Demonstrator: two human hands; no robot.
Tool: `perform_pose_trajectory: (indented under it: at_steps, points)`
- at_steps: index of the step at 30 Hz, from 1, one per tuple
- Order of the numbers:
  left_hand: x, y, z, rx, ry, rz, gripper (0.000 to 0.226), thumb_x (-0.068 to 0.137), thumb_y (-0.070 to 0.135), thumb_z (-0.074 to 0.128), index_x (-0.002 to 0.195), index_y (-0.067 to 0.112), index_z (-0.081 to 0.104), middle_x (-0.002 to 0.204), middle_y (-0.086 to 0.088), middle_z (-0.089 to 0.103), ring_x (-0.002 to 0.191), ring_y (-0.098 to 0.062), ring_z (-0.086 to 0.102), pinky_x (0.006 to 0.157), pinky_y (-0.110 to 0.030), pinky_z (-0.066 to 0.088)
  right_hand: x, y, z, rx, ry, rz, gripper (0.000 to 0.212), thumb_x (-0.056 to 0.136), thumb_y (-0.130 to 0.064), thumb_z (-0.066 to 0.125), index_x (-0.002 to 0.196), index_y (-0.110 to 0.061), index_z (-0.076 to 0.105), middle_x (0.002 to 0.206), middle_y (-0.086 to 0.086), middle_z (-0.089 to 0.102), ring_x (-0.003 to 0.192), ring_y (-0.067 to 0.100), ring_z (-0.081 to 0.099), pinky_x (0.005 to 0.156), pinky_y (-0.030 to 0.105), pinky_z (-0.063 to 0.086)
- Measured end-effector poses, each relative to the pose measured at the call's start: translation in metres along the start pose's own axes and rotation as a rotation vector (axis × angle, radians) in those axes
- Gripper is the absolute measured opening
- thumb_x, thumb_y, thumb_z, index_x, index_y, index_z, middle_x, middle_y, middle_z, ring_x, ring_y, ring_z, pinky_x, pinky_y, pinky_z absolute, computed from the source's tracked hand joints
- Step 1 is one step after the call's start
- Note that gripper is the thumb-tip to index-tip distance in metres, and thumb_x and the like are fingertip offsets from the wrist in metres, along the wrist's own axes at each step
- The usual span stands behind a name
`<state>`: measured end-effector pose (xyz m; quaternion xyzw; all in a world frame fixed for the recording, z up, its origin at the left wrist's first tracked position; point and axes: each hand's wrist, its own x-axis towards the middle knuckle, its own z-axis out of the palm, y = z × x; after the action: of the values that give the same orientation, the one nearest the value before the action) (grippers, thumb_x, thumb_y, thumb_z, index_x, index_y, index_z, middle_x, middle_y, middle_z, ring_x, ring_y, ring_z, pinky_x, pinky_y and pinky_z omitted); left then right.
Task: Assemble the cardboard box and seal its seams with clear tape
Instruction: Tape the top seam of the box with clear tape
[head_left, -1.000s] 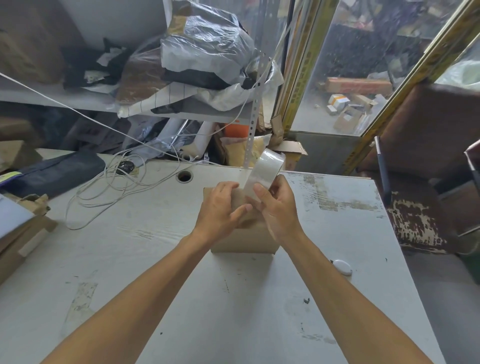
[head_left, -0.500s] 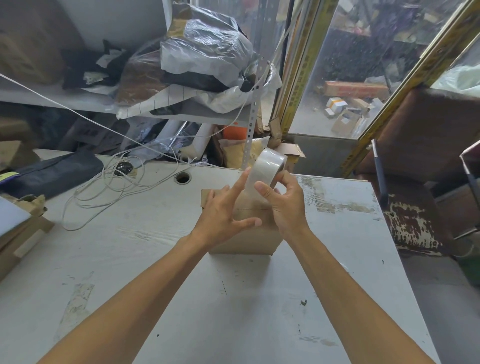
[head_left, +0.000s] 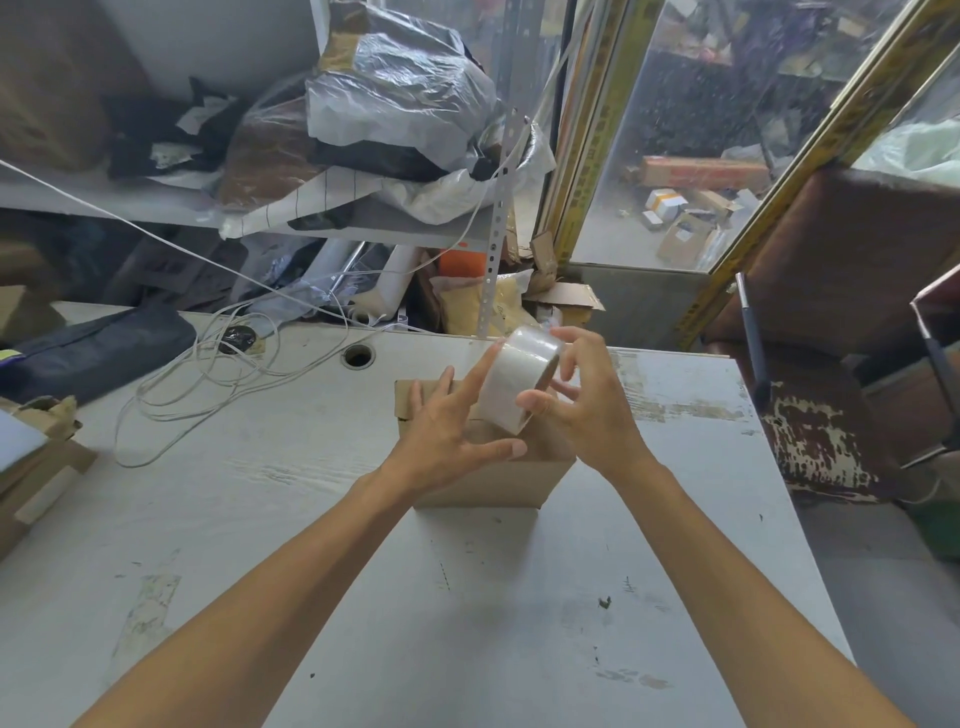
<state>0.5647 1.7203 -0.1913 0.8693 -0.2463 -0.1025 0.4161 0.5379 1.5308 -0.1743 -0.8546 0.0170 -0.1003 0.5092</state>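
A small brown cardboard box (head_left: 488, 480) stands on the white table (head_left: 363, 597), mostly hidden behind my hands. Above it I hold a roll of clear tape (head_left: 519, 382), tilted on its edge. My right hand (head_left: 587, 410) grips the roll, thumb on its lower rim and fingers curled over the far side. My left hand (head_left: 449, 436) is spread with fingers apart; its index finger lies along the roll's outer face and its thumb points toward the roll's bottom. I cannot tell whether a tape end is lifted.
A tangle of white cable (head_left: 208, 374) lies at the table's back left beside a round cable hole (head_left: 357, 356). Cardboard pieces (head_left: 36, 467) sit at the left edge. A cluttered shelf (head_left: 311, 156) rises behind the table. A worn chair (head_left: 831, 405) stands right.
Both hands lifted the tape roll up off the box top. My left hand opened from a pinch near the box, and its index finger now runs along the roll.
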Motion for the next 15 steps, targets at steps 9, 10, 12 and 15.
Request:
perform_pose_trajectory:
  at_steps: [9,10,12,15]
  points:
    - [0.0,0.001,0.001,-0.012,0.037,-0.032,0.091,0.075,0.06,0.064,0.144,0.065,0.005,0.142,-0.007,0.052,0.139,-0.027,0.036,0.117,-0.061,0.008,0.021,-0.028,-0.017,-0.346,-0.245,-0.045,0.072,0.059,-0.054,0.088,0.116,-0.035,0.049,0.126,-0.011,0.037,0.117,0.013,0.038,0.091,0.027,0.038]
    - [0.0,0.001,-0.001,-0.052,0.036,-0.045,0.091,0.075,0.056,0.067,0.146,0.06,0.01,0.139,0.0,0.053,0.134,-0.009,0.038,0.117,-0.06,0.01,0.022,-0.032,-0.015,-0.341,-0.253,-0.036,0.07,0.059,-0.052,0.089,0.112,-0.032,0.047,0.118,-0.01,0.045,0.108,0.014,0.046,0.082,0.024,0.041]
    - [-0.002,0.0,-0.005,-0.095,0.019,-0.068,0.087,0.075,0.048,0.072,0.148,0.046,0.025,0.127,0.009,0.055,0.111,0.028,0.03,0.118,-0.057,0.013,0.022,-0.034,-0.017,-0.307,-0.24,-0.014,0.067,0.061,-0.049,0.089,0.107,-0.03,0.044,0.102,-0.011,0.051,0.091,0.009,0.053,0.066,0.019,0.043]
    - [-0.002,-0.009,-0.009,-0.09,-0.014,-0.073,0.073,0.07,0.056,0.065,0.137,0.032,0.047,0.11,0.019,0.065,0.113,0.027,0.03,0.116,-0.056,0.015,0.017,-0.031,-0.029,-0.24,-0.258,0.004,0.06,0.065,-0.044,0.088,0.108,-0.032,0.047,0.102,-0.012,0.052,0.089,0.007,0.054,0.062,0.012,0.042]
